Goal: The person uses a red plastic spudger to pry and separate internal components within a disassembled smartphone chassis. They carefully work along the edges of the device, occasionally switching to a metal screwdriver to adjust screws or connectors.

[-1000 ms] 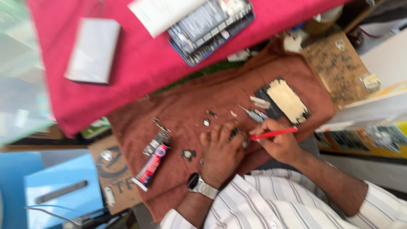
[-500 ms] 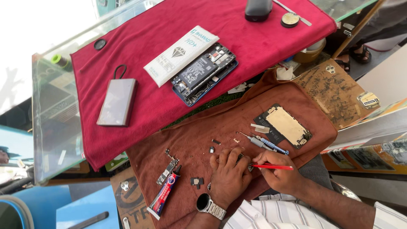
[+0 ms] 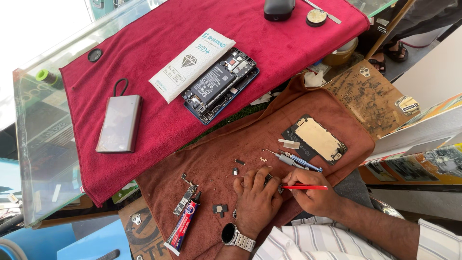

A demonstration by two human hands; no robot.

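Head cam view, looking straight down on a repair bench with two cloths: one red towel (image 3: 269, 43) on the glass counter (image 3: 43, 135) and one brown cloth (image 3: 231, 144) lower down, around 6 o'clock from it.

Both hands are working on the brown cloth. The left hand (image 3: 255, 202), with one wristwatch (image 3: 230, 235), lies palm down with its fingers curled and pressed onto a small dark part (image 3: 267, 179) that's mostly hidden under the fingertips; I can't tell if it's actually pinched or just pinned down. The right hand (image 3: 313, 192) is closed around one pair of red tweezers (image 3: 304, 187), tips pointing at 9 o'clock toward that same part.

At 12 o'clock from the right hand there's one blue-handled screwdriver (image 3: 296, 161), and at 1 o'clock one phone frame with a gold plate (image 3: 318, 139). At 9 o'clock from the left hand lie one glue tube (image 3: 185, 227) and one narrow circuit board (image 3: 184, 198), plus a few loose little bits, at least three.

On the red towel I count one opened phone (image 3: 219, 86), one white packet (image 3: 190, 65) partly under it at 10 o'clock, and one grey power bank (image 3: 120, 124) with a loop cord at 8 o'clock. One scribbled wooden board (image 3: 368, 96) sits at 3 o'clock of the brown cloth.
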